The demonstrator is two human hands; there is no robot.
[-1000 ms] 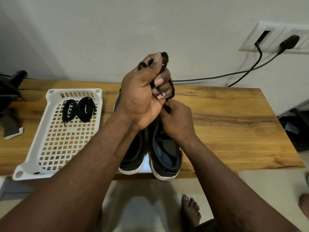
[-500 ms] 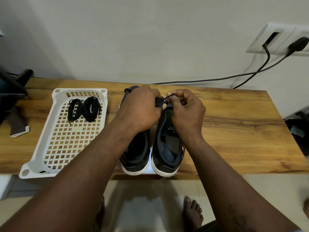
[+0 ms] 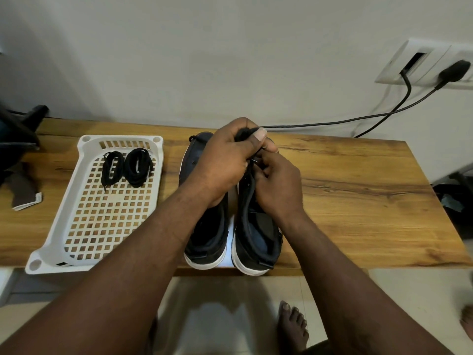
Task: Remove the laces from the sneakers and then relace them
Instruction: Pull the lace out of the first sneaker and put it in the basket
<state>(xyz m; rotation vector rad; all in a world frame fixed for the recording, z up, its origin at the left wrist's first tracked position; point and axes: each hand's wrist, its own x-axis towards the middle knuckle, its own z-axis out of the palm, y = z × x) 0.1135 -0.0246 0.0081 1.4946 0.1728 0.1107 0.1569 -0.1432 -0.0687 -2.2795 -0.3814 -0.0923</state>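
Observation:
Two black sneakers with white soles stand side by side on the wooden table, heels toward me: the left sneaker [image 3: 204,234] and the right sneaker [image 3: 256,237]. My left hand [image 3: 225,160] hovers over their toes and grips a bunch of black lace [image 3: 244,133] under its thumb. My right hand [image 3: 277,183] sits just below it over the right sneaker's eyelets, fingers curled, pinching a strand of the same lace. The sneakers' fronts are mostly hidden by my hands.
A white perforated tray [image 3: 84,226] on the left holds two coiled black laces [image 3: 128,166]. Dark objects [image 3: 18,139] lie at the table's far left. A black cable [image 3: 332,123] runs along the wall to a socket [image 3: 430,65]. My bare foot [image 3: 291,326] is below the table edge.
My left hand came down from its raised position with the lace, then lifted slightly again. My right hand shifted lower onto the right sneaker's eyelets.

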